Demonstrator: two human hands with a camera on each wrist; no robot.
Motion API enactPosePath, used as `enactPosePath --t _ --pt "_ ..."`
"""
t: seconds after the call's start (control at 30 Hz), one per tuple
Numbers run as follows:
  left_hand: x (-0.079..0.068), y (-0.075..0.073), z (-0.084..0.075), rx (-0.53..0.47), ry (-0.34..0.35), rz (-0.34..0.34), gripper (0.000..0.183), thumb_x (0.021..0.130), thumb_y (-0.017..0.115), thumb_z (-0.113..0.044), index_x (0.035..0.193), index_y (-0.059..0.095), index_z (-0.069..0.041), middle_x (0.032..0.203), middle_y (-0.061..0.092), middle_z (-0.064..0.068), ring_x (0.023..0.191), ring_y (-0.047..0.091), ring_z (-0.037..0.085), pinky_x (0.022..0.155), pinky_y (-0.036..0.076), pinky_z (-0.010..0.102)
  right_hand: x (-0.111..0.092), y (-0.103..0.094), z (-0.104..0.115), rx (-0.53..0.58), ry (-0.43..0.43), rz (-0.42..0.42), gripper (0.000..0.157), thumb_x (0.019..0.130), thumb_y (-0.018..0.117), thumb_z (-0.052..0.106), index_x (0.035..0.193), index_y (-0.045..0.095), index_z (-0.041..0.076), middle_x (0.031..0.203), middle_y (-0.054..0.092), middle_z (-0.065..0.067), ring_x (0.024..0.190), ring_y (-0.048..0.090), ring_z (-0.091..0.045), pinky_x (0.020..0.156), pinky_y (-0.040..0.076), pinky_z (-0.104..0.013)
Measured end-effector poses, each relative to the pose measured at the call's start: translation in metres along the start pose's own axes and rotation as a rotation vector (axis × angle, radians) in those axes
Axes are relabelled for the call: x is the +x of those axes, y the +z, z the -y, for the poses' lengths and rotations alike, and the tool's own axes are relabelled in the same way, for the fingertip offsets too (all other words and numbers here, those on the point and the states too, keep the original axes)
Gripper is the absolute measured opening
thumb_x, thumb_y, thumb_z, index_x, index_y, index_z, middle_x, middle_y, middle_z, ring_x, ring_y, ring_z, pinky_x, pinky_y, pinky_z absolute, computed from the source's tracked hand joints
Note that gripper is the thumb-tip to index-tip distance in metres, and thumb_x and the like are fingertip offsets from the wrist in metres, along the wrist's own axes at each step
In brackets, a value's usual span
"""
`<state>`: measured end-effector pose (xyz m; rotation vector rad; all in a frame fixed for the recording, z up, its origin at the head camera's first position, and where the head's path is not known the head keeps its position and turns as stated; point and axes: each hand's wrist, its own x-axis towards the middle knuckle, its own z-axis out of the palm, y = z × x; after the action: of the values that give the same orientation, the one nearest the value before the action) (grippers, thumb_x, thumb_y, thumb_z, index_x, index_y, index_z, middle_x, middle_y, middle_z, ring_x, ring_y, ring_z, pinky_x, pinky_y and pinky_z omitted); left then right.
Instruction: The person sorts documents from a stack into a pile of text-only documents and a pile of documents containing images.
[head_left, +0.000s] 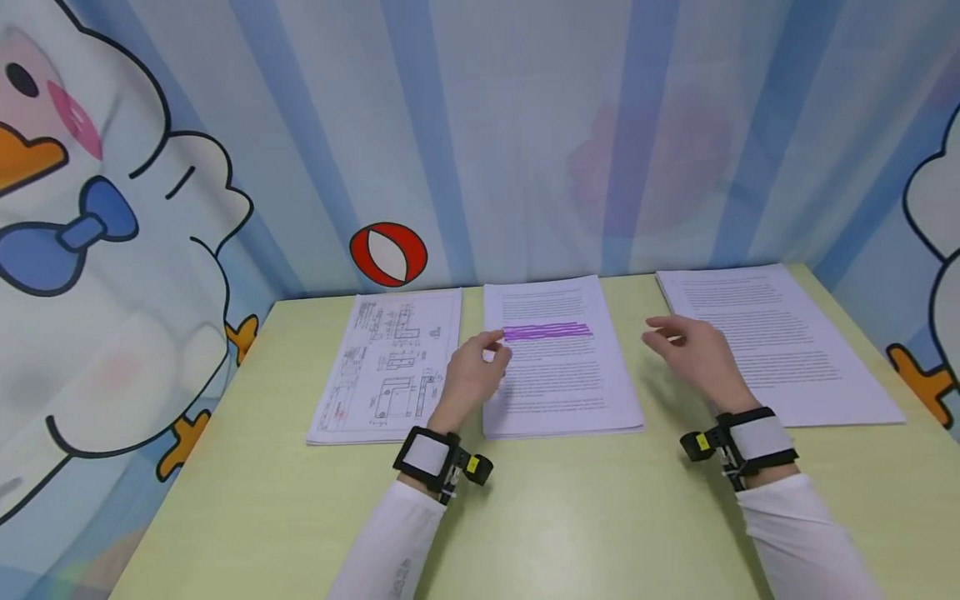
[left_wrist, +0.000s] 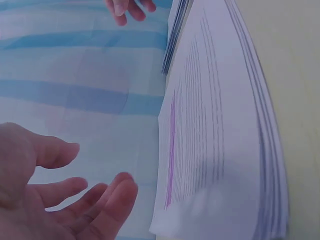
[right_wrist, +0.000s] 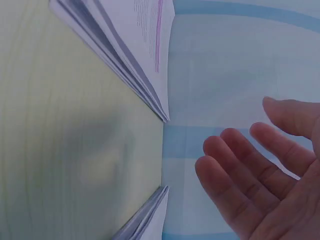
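My left hand (head_left: 474, 371) hovers over the left edge of the middle paper stack (head_left: 555, 392), fingers loosely bent and holding nothing. That stack's top sheet carries printed text, with purple highlighter strokes (head_left: 547, 332) across several lines; the left wrist view shows the same purple band (left_wrist: 171, 150). My right hand (head_left: 696, 354) is raised between the middle stack and the right paper stack (head_left: 795, 367), overlapping the right stack's left edge in the head view. In the right wrist view its fingers (right_wrist: 240, 175) are relaxed and apart, with nothing between them.
On the left lies a stack of technical drawings (head_left: 390, 367). All the stacks rest on a pale yellow-green table (head_left: 570, 517). A striped blue curtain (head_left: 510, 150) with cartoon ducks and a red ball (head_left: 388, 254) stands along the table's back edge. Each wrist wears a strapped camera.
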<state>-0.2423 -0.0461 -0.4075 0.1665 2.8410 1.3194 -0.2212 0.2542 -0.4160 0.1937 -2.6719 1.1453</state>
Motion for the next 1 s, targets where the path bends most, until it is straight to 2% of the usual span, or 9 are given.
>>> enactPosePath --t 0.13,0.23,0.33,0.63,0.8,0.9,1.0 --pt "0.003 0.01 -0.021 0.037 0.13 -0.036 0.052 0.093 0.053 -0.025 0.141 0.04 -0.009 0.131 0.052 0.013 0.095 0.059 0.022 0.075 0.051 0.035 0.0 -0.009 -0.001 0.007 -0.012 -0.023 0.053 0.092 0.052 0.04 0.129 0.054 0.002 0.115 0.063 -0.027 0.103 0.057 -0.041 0.074 0.048 -0.052" --pt "0.003 0.02 -0.036 0.023 0.163 -0.027 0.055 0.092 0.054 -0.024 0.142 0.037 -0.009 0.134 0.049 0.014 0.095 0.059 0.021 0.076 0.052 0.036 -0.001 -0.015 -0.004 0.026 -0.007 -0.049 0.056 0.091 0.053 0.04 0.132 0.05 0.002 0.121 0.059 -0.028 0.109 0.053 -0.041 0.082 0.045 -0.054" --pt "0.003 0.032 -0.049 0.006 0.161 0.004 0.055 0.093 0.054 -0.024 0.143 0.036 -0.011 0.137 0.046 0.012 0.097 0.058 0.02 0.077 0.052 0.035 -0.004 -0.024 -0.008 0.035 0.016 -0.07 0.061 0.091 0.054 0.042 0.137 0.045 0.003 0.128 0.053 -0.031 0.117 0.047 -0.044 0.088 0.04 -0.058" --pt "0.002 0.082 -0.078 -0.036 0.16 0.106 0.053 0.094 0.051 -0.025 0.143 0.036 -0.012 0.15 0.032 0.011 0.115 0.057 0.022 0.096 0.048 0.035 -0.007 -0.051 -0.031 -0.012 0.083 -0.077 0.072 0.091 0.052 0.045 0.147 0.028 0.007 0.145 0.031 -0.034 0.131 0.024 -0.053 0.097 0.022 -0.071" --pt "-0.003 0.112 -0.09 -0.033 0.154 0.19 0.052 0.093 0.051 -0.028 0.142 0.038 -0.014 0.145 0.041 0.005 0.116 0.057 0.018 0.096 0.048 0.03 -0.007 -0.061 -0.048 -0.07 0.112 -0.065 0.079 0.091 0.051 0.046 0.148 0.019 0.004 0.148 0.021 -0.036 0.133 0.016 -0.056 0.098 0.018 -0.073" --pt "-0.008 0.127 -0.095 -0.093 0.124 0.255 0.052 0.093 0.052 -0.03 0.142 0.038 -0.017 0.14 0.049 0.004 0.113 0.058 0.015 0.091 0.05 0.028 -0.009 -0.067 -0.057 -0.112 0.135 -0.039 0.082 0.091 0.05 0.046 0.148 0.015 0.0 0.147 0.016 -0.039 0.132 0.013 -0.057 0.097 0.016 -0.074" --pt "-0.013 0.141 -0.099 -0.15 0.08 0.297 0.051 0.093 0.053 -0.031 0.141 0.041 -0.018 0.135 0.055 0.003 0.11 0.061 0.012 0.089 0.051 0.026 -0.011 -0.073 -0.067 -0.158 0.167 0.023 0.087 0.091 0.05 0.048 0.147 0.009 -0.004 0.145 0.01 -0.043 0.131 0.008 -0.06 0.094 0.015 -0.076"
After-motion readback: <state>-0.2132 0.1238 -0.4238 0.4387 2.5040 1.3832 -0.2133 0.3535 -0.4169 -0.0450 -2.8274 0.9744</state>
